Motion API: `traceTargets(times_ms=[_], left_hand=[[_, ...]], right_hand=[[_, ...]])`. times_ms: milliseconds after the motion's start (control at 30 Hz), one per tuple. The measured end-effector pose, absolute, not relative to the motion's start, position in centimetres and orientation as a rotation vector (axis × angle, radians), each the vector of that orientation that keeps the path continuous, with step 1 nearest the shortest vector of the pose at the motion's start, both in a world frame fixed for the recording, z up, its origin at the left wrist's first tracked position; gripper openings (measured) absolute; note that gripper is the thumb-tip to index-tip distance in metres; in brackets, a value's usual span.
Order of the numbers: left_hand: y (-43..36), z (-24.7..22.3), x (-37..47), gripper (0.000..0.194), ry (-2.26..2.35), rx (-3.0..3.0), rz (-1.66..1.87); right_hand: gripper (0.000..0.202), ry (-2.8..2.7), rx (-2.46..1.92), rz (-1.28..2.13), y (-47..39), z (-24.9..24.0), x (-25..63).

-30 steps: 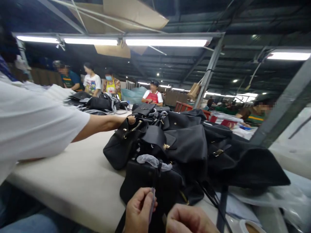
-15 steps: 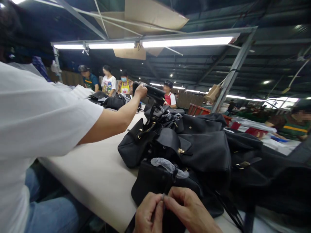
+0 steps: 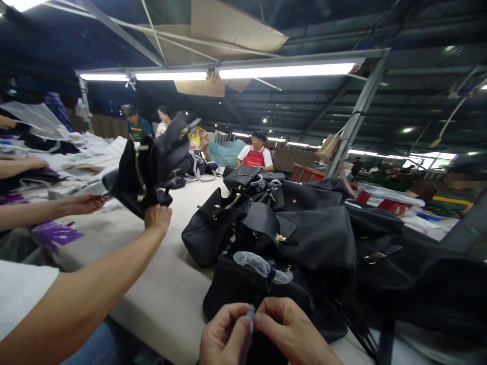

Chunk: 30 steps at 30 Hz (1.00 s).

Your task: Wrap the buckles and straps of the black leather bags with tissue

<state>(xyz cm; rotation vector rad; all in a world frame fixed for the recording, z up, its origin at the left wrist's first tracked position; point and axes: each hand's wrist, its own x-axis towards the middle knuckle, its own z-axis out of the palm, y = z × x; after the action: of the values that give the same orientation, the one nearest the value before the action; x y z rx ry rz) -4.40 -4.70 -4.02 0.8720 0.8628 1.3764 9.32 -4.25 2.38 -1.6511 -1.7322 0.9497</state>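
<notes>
My left hand (image 3: 225, 335) pinches a greyish strip (image 3: 250, 314) between thumb and forefinger, its tip poking up; my right hand (image 3: 294, 332), angled inward, brings bunched fingertips against it, though I can't tell whether they grip. Just beyond lies a black bag (image 3: 234, 289), toward the tabletop's (image 3: 167, 309) near edge. Past the far edge, a red apron (image 3: 254, 158) bears white lettering too small to read.

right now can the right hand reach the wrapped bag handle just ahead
Probably yes: the wrapped handle lies just beyond the right hand, nothing visible between, though it seems busy with a strip.
</notes>
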Motion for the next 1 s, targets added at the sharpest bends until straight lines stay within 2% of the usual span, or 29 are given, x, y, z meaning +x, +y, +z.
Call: traceTargets(times_ms=[133, 300, 400, 500, 700, 867, 1000], left_hand=[[-4.0, -4.3, -5.2, 0.051, 0.731, 0.74, 1.119], [-4.5, -3.7, -4.6, 0.051, 0.785, 0.84, 1.321], [-4.9, -3.4, -4.1, 0.052, 0.766, 0.849, 1.398], [-4.9, -3.6, -3.8, 0.053, 0.736, 0.804, 1.42], [-4.8, -4.3, -4.7, 0.059, 0.521, 0.647, 1.259], [-4.9, -4.3, -5.2, 0.052, 0.44, 0.63, 1.142], [-5.2, -4.0, -4.5, 0.046, 0.388, 0.646, 1.188]], right_hand=[[0.025, -1.696, -1.573, 1.092, -4.2, 1.9, 9.2], [0.021, -1.552, -1.45, 1.115, -3.9, 0.3, 8.7], [0.032, -1.375, -1.353, 1.145, -3.9, -0.5, 8.3], [0.035, -1.24, -1.236, 1.299, -4.1, -0.4, 8.0], [0.047, -1.052, -1.066, 1.624, -4.3, 0.9, 8.3], [0.055, -0.92, -1.004, 1.766, -4.8, 1.4, 8.6], [0.057, -1.023, -0.98, 1.717, -5.0, 1.5, 8.5]])
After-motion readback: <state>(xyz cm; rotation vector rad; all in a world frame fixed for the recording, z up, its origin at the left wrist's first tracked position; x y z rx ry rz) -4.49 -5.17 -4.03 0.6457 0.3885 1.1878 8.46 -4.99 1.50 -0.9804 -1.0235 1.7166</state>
